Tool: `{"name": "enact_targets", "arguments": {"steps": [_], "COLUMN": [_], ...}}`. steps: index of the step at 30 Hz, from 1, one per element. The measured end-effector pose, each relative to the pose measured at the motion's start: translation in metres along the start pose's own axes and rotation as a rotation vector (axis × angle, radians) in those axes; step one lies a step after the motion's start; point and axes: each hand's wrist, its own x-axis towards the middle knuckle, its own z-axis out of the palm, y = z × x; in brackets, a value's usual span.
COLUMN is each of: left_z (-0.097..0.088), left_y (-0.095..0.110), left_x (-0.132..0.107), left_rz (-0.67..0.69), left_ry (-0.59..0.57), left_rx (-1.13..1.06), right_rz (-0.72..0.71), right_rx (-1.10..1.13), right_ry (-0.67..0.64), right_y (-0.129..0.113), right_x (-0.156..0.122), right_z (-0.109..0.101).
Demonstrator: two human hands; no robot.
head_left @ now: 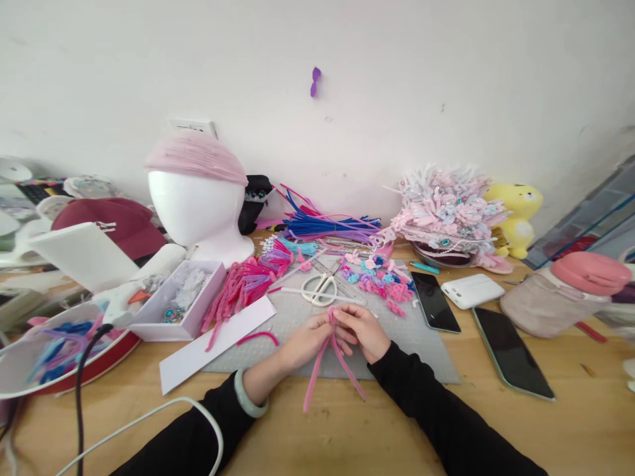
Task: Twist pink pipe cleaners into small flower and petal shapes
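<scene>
My left hand (308, 340) and my right hand (360, 330) meet over a grey mat (417, 344) and pinch the folded top of a pink pipe cleaner (322, 362). Its two loose ends hang down towards me across the mat's front edge. Both hands have their fingers closed on it. A pale green bangle (247, 394) sits on my left wrist. White scissors (320, 291) lie just beyond my fingers, and a short curved pink piece (258, 338) lies to the left of my left hand.
A white foam head with a pink band (198, 198) stands at the back left, beside an open box of beads (181, 301). Piles of pipe cleaners (317, 225), small pink flowers (380, 277), a decorated headdress (449, 208), two phones (435, 301), a power bank (472, 291).
</scene>
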Motion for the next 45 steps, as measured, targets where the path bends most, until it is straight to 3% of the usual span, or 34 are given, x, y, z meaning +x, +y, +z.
{"name": "enact_targets", "arguments": {"steps": [4, 10, 16, 19, 28, 34, 39, 45], "left_z": [0.005, 0.001, -0.008, -0.008, -0.005, -0.005, -0.006, -0.003], "left_y": [-0.001, -0.004, -0.001, 0.0, 0.0, 0.003, 0.002, 0.006], "left_x": [0.0, 0.002, -0.002, -0.004, 0.001, -0.002, -0.003, -0.006], "left_rz": [0.007, 0.011, 0.22, 0.2, 0.075, 0.087, 0.022, -0.026], "left_ry": [0.062, 0.276, 0.236, 0.214, 0.137, 0.139, 0.088, 0.071], "left_rx": [-0.024, 0.126, 0.665, 0.783, 0.444, 0.368, 0.278, 0.258], "right_rz": [-0.031, -0.05, -0.04, -0.061, -0.067, -0.127, -0.193, -0.151], "right_rx": [-0.126, -0.139, -0.195, -0.21, -0.148, -0.148, -0.241, -0.237], "right_ry": [0.095, 0.167, 0.114, 0.077, 0.048, -0.078, -0.209, -0.337], "right_y": [-0.007, -0.012, -0.008, -0.008, -0.007, -0.012, -0.018, -0.02], "right_x": [-0.001, 0.001, 0.002, 0.002, 0.003, 0.002, 0.001, 0.002], "right_z": [0.0, -0.001, -0.004, -0.005, -0.01, -0.012, -0.018, -0.023]}}
